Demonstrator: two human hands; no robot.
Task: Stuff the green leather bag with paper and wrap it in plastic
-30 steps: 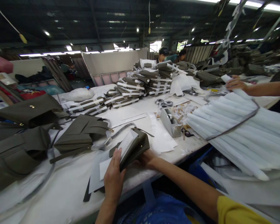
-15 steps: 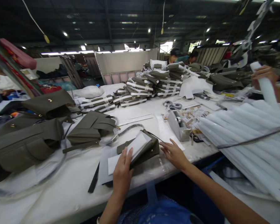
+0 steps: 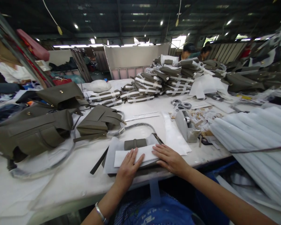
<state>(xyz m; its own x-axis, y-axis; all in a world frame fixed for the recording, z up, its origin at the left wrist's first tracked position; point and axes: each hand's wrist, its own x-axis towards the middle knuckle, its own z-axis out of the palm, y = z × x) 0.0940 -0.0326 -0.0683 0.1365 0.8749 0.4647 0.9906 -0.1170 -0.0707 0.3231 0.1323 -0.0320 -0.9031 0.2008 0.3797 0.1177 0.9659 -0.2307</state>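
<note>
Before me a dark olive handbag (image 3: 135, 143) lies flat on the white-covered table. Over it rests a folded white foam sheet (image 3: 122, 157), with a thinner translucent sheet (image 3: 109, 167) beneath. My left hand (image 3: 128, 167) lies flat on the foam, fingers spread. Also flat, my right hand (image 3: 170, 158) presses the foam's right end, its fingers stretched out. Behind the bag curves a plastic-wrapped strap (image 3: 142, 125). A dark strap end (image 3: 99, 161) sticks out at the bag's left side.
Olive bags (image 3: 32, 132) lie at left, and another bag (image 3: 99, 122) sits nearer. A grey tape dispenser (image 3: 186, 126) stands right of my hands, before scissors (image 3: 181, 104). Rolled white foam (image 3: 255, 137) fills the right side. Wrapped bags (image 3: 154, 82) are stacked behind; two people are beyond.
The bag's right part has come down flat and the foam now lies straight across it. My right hand has moved from the strap onto the foam. The view has swung left.
</note>
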